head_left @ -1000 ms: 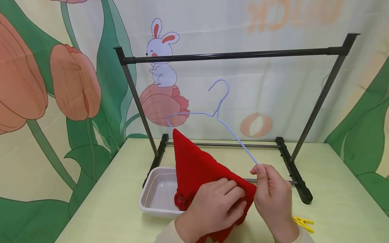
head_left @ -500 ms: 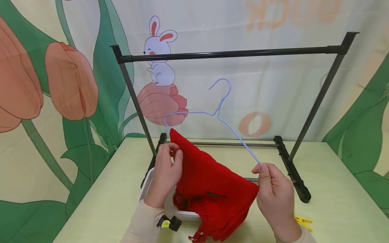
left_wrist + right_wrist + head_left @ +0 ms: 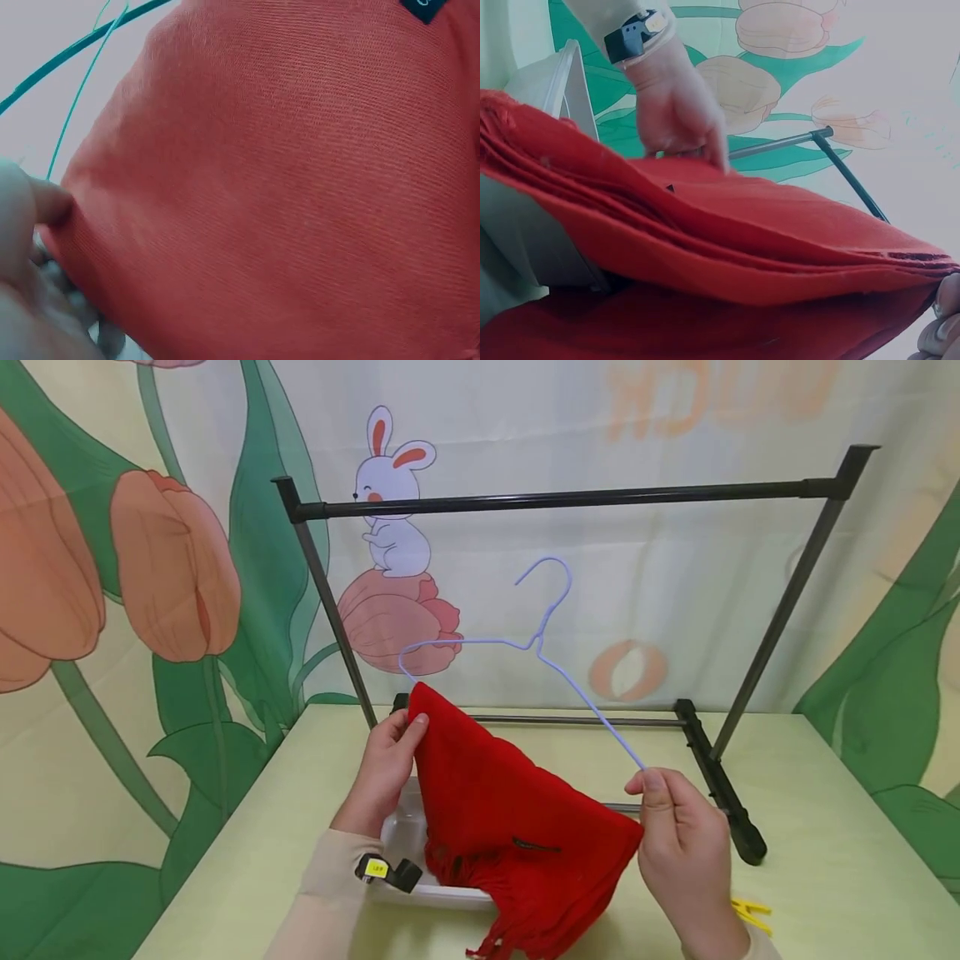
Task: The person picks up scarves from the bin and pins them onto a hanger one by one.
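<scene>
A red fringed scarf (image 3: 517, 802), folded in layers, drapes over the lower part of a thin lilac wire hanger (image 3: 577, 689). The hanger tilts down to the right in the head view, its hook up. My left hand (image 3: 384, 768) pinches the scarf's left edge near the hanger's left end. Thumb and fingers of that left hand (image 3: 30, 247) sit at the cloth's edge in the left wrist view. My right hand (image 3: 682, 839) grips the hanger's right end, beside the scarf's right corner. Stacked layers of the scarf (image 3: 742, 247) show in the right wrist view.
Behind the hanger stands a black clothes rack (image 3: 570, 498). A whitish plastic basin (image 3: 450, 897) sits under the scarf's left side, partly hidden. One yellow clothespin (image 3: 750, 912) lies by my right wrist. A printed curtain (image 3: 480, 410) hangs behind the table (image 3: 247, 835).
My left hand has moved from the scarf's front up to its left edge and now pinches it. The scarf's dark label has come into view. My right hand keeps its grip.
</scene>
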The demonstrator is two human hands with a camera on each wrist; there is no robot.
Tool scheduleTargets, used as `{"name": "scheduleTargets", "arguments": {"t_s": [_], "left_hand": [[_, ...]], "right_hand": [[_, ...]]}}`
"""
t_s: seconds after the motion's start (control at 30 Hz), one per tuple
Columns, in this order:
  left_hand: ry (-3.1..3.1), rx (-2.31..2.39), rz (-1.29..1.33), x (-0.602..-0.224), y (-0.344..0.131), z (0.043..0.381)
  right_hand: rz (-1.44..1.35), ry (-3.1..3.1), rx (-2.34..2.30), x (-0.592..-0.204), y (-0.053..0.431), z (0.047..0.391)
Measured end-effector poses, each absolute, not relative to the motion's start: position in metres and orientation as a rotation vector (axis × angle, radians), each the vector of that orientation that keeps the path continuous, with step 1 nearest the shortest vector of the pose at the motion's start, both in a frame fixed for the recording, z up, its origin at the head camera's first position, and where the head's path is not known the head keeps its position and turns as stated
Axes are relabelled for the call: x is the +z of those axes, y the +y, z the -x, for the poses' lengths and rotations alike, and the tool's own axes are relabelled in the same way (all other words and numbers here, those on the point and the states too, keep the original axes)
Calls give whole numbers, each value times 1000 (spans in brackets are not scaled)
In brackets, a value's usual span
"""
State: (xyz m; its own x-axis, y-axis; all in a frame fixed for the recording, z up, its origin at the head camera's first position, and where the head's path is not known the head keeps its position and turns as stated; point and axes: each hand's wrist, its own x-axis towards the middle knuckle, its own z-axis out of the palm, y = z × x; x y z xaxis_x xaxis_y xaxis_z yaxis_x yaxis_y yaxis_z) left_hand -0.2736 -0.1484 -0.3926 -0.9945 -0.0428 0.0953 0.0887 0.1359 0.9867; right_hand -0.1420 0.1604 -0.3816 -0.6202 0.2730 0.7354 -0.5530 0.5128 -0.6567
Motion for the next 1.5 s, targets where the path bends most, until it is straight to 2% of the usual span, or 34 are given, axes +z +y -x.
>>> {"name": "scheduleTargets", "arguments": {"t_s": [0.43,0.57,0.83,1.17,1.5], "left_hand": [[-2188,-1998,-20,-348,-149,281],[-2283,-1874,-58,-349,-153,282],[-2365,-1685,50,-356,-166,282],[-2168,-1753,164,-353,-171,275],[-2085,-1145,235,-341,-152,268]], "right_hand": [[-262,-1935,1228,-382,170,141],[-236,-1947,1298,-380,170,140],[-194,-1933,1511,-375,170,143],[-94,-1982,1655,-361,177,145],[-183,-2016,1571,-361,180,143]]}}
